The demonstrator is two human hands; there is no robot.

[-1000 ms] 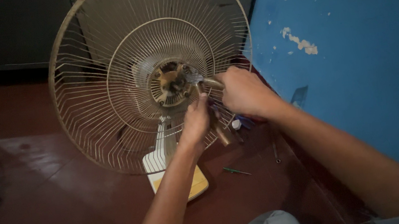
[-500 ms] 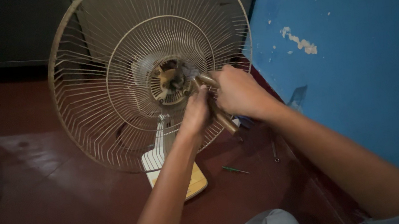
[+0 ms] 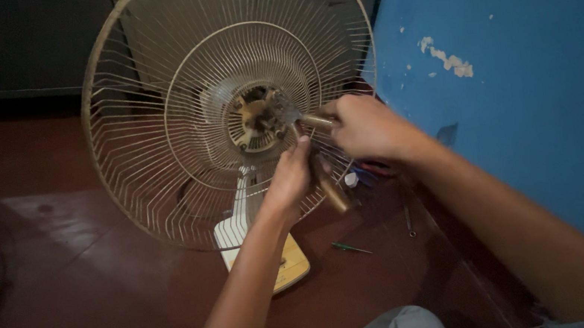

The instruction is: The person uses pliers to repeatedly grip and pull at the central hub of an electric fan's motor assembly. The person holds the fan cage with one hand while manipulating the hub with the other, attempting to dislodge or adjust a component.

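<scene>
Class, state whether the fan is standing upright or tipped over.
Upright: the fan stands on its base on the floor, wire guard vertical.

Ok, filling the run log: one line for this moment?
left hand: wooden-handled tool | right hand: second tool at fan hub

Both forearms reach forward, left hand (image 3: 292, 174) and right hand (image 3: 366, 128) closed.

The wire fan guard (image 3: 174, 127) blocks reach beyond the motor hub (image 3: 256, 120). The blue wall (image 3: 522, 81) closes the right side. Open floor (image 3: 61, 292) lies left, a green screwdriver (image 3: 350, 248) near the fan base (image 3: 286, 262).
</scene>
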